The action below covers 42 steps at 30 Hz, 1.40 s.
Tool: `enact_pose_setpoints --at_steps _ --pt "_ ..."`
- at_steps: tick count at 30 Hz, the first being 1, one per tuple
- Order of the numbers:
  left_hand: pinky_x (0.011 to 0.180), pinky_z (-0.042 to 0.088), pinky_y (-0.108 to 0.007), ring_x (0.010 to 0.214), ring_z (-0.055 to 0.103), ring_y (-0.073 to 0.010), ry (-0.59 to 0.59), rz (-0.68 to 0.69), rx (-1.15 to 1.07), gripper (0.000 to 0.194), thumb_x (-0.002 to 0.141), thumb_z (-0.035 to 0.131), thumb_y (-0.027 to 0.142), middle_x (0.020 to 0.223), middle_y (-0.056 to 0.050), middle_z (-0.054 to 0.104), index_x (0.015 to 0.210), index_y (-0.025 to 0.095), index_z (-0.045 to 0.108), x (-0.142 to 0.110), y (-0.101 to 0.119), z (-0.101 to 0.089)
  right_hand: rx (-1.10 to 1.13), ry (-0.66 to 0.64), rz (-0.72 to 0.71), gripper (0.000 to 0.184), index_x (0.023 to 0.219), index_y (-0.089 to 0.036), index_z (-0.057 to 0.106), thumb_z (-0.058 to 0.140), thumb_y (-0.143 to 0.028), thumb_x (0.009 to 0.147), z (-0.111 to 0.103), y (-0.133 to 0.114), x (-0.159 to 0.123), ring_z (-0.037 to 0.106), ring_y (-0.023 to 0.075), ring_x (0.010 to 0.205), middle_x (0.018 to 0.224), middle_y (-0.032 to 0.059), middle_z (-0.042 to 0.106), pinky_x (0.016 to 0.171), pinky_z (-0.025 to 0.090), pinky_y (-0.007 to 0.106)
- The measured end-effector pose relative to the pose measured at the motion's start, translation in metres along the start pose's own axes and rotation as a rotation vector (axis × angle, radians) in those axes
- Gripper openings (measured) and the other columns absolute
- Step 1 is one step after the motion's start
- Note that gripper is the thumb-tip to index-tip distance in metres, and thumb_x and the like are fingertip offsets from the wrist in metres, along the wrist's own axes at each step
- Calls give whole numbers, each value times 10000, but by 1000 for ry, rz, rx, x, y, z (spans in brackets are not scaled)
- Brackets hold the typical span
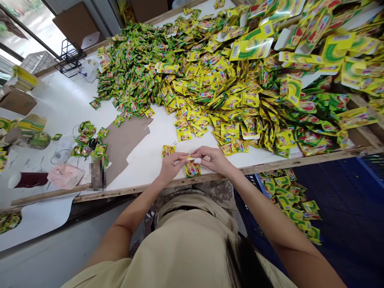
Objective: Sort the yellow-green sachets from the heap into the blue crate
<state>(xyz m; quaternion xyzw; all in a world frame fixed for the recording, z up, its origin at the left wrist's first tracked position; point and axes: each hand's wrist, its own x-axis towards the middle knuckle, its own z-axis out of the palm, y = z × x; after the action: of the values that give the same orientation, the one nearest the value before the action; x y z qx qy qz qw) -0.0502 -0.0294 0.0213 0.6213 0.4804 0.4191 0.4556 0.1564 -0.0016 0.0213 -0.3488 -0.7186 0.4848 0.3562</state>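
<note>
Close to the table's front edge, both my hands meet at a small yellow and green packet [193, 169]. My left hand [171, 166] pinches its upper edge with thumb and fingertips. My right hand [212, 159] closes on the same edge from the other side, with a white wrap on one finger. The packet hangs or lies below the fingertips; which of the two I cannot tell. Another yellow packet [168, 151] lies just beyond my left fingers. A heap of yellow packets [210, 86] spreads behind my hands, beside a heap of green packets [132, 68].
Flat yellow boxes [252, 48] lie on the heap at the right. Grey cardboard [123, 140], scissors [93, 143], a plastic jar [39, 139] and a dark red cup [30, 180] are at the left. Below right stands a blue crate [345, 200] with packets inside. A wooden rim [150, 188] edges the table.
</note>
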Motion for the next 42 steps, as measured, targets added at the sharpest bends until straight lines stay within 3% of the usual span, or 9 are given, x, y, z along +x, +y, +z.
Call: enact_pose_setpoints --at_steps 4,7,16,22,29,36,38,40,42 --pt "828 517 -333 856 649 -163 8 -203 -96 204 727 711 343 935 -44 693 866 200 670 1 7 5 22 26 141 168 911 -194 654 609 -312 801 7 -3 1 560 145 693 821 34 650 643 451 270" --pt "773 500 -296 796 618 -147 53 -259 -112 215 716 715 347 844 -20 672 867 204 664 5 9 9 15 39 218 194 885 -188 632 640 -346 773 9 -3 5 478 124 597 638 -19 553 581 399 253" --pt "717 480 -294 699 585 -135 50 -299 -135 173 711 710 359 738 -11 670 723 188 680 15 17 10 317 47 342 265 806 -164 620 678 -409 720 6 2 11 531 132 597 669 7 618 586 421 265" --pt "842 503 -328 851 628 -160 8 -240 -121 211 691 735 323 916 -26 687 867 213 693 4 8 6 191 88 235 242 845 -169 675 652 -396 766 7 4 4 601 168 727 815 48 690 691 470 304" --pt "923 480 -374 957 622 -189 43 -174 -78 113 726 707 303 987 -42 687 817 238 715 -2 6 9 36 89 80 175 923 -201 667 557 -306 836 7 5 -7 623 196 878 949 73 679 755 492 329" --pt "982 434 -388 1054 581 -213 -8 -175 -52 140 740 693 323 1060 -54 665 858 247 698 -4 11 10 6 106 131 196 940 -202 617 500 -343 871 21 -3 -4 605 180 785 879 48 662 720 480 318" --pt "962 437 -358 1071 568 -207 8 -148 -42 209 771 661 345 1116 -64 633 956 248 672 -2 12 6 -13 225 144 225 906 -205 610 469 -378 879 8 -9 -10 602 191 793 860 53 656 730 478 336" --pt "929 441 -330 1048 564 -195 108 -128 33 270 812 611 363 1138 -72 600 1056 249 622 1 9 -5 -92 323 184 278 854 -216 615 446 -436 877 -28 -17 -30 604 212 803 843 73 654 735 476 363" --pt "886 446 -325 1010 554 -194 233 -150 199 308 833 576 375 1128 -85 570 1109 237 577 7 1 -22 -227 154 312 317 812 -233 645 473 -495 858 -80 -23 -64 611 219 745 815 98 666 693 474 377"
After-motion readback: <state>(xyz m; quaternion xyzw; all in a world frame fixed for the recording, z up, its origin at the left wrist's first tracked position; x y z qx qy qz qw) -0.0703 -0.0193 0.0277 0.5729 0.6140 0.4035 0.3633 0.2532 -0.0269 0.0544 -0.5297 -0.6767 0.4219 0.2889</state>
